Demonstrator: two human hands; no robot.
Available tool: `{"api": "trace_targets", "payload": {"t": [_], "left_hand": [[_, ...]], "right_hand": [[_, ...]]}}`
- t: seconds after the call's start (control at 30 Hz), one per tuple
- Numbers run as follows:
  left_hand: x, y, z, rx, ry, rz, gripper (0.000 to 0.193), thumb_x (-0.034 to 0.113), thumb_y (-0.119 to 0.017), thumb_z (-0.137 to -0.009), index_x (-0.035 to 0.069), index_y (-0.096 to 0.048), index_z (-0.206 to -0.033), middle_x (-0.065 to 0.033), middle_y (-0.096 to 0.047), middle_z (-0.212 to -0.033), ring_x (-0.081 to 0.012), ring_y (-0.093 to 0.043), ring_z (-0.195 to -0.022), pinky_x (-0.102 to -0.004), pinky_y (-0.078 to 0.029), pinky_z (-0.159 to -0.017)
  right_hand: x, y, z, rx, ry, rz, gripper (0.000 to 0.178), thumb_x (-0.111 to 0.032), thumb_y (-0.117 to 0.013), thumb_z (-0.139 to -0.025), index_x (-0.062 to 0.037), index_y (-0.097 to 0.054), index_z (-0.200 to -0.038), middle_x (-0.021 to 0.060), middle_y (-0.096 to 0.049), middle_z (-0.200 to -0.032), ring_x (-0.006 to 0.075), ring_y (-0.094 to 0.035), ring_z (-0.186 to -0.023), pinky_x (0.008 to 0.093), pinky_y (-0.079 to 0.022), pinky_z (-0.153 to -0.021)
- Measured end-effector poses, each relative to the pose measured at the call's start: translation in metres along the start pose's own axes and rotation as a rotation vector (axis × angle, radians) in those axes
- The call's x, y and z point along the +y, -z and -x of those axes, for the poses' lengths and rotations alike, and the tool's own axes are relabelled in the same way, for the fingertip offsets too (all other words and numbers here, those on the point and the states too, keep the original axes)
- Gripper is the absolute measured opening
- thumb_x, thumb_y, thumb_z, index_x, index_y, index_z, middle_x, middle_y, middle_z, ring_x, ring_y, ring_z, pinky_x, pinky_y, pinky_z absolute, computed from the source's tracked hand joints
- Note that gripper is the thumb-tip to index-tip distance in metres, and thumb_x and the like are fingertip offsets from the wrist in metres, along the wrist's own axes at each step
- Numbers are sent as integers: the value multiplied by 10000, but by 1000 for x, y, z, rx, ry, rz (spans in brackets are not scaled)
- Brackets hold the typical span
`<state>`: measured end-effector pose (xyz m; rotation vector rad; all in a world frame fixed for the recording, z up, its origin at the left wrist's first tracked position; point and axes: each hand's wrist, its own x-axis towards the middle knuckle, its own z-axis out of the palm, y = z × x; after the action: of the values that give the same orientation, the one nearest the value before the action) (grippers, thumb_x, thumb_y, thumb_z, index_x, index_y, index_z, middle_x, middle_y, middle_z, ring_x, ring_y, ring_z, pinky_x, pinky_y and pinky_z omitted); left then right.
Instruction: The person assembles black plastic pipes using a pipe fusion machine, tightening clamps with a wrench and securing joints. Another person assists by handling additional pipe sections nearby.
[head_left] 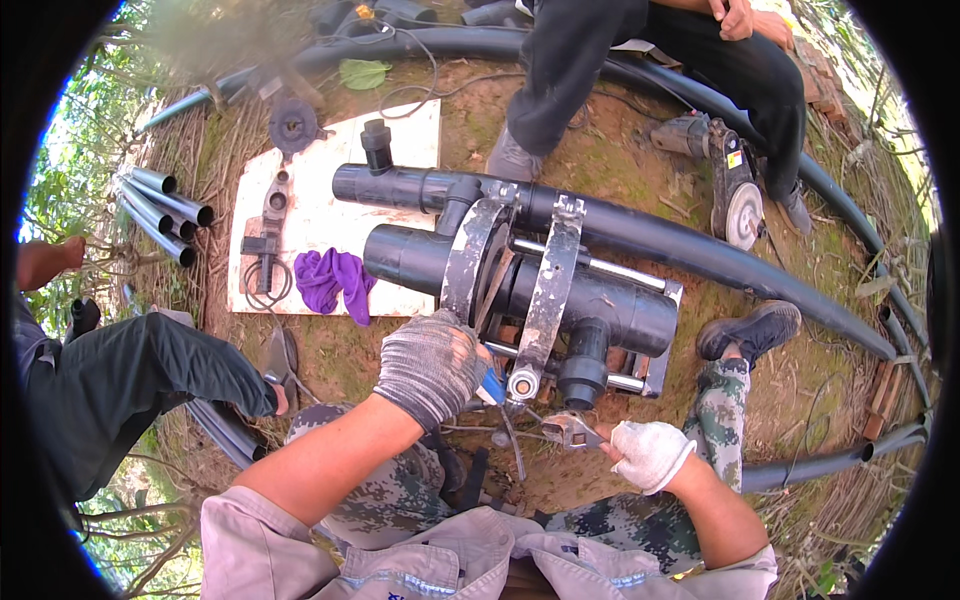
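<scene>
In front of me stands a pipe-clamping frame with two worn metal rings (554, 290) around a thick black pipe (630, 312). My left hand (432, 362), in a grey knitted glove, is closed at the foot of the left ring. A blue piece (490, 388) sticks out past its fingers; what they grip is mostly hidden. My right hand (648, 455), in a white glove, holds an adjustable wrench (572, 432) just below the pipe's short downward branch (584, 370). The wrench head sits to the right of the ring's bolt end (522, 386).
Beyond the clamp, a long black pipe (700, 245) runs to the right. A purple cloth (333, 285) and a heating tool (272, 220) lie on a pale board (400, 135). An angle grinder (735, 195) rests right. Other people's legs (565, 70) (170, 380) are close by.
</scene>
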<state>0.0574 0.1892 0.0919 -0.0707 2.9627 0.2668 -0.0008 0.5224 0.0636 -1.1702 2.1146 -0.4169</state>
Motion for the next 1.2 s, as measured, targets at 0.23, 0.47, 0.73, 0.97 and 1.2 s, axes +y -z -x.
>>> {"api": "trace_targets", "payload": {"t": [0.23, 0.47, 0.73, 0.97, 1.2], "left_hand": [[6, 5, -1, -46, 56, -57, 196, 305, -617, -842, 187, -764, -789, -107, -679, -794, -302, -655, -870, -428, -526, -801], [7, 1, -4, 68, -48, -51, 262, 285, -551, -838, 101, -674, -699, -135, -634, -714, -311, -640, -730, -432, -513, -697], [1, 6, 3, 57, 21, 93, 248, 290, -628, -831, 67, -719, -775, -181, -655, -779, -359, -668, -767, -483, -535, -685], [6, 14, 0, -195, 138, 117, 294, 346, -621, -875, 88, -756, -836, -179, -670, -922, -345, -663, -887, -449, -525, -754], [-9, -9, 8, -7, -14, 127, 142, 277, -696, -759, 135, -691, -766, -102, -655, -848, -317, -654, -808, -423, -514, -718]], "right_hand": [[-2, 0, 0, 0, -26, 5, 227, -281, -551, -961, -133, -624, -1117, 167, -662, -786, 391, -661, -710, 496, -527, -618], [0, 9, 1, -46, -60, -11, 229, -275, -552, -955, -114, -605, -1109, 189, -675, -829, 399, -670, -760, 507, -530, -667], [-4, -3, 5, 121, 33, 52, 290, -263, -649, -884, -93, -656, -1119, 173, -648, -801, 393, -650, -728, 504, -518, -640], [-6, -10, 3, -140, 79, -46, 317, -223, -654, -826, -60, -587, -1090, 248, -662, -917, 464, -637, -897, 562, -489, -783], [-14, -68, -27, -518, 143, 162, 304, -263, -628, -921, -79, -597, -1161, 226, -694, -1005, 422, -664, -961, 542, -503, -804]]}}
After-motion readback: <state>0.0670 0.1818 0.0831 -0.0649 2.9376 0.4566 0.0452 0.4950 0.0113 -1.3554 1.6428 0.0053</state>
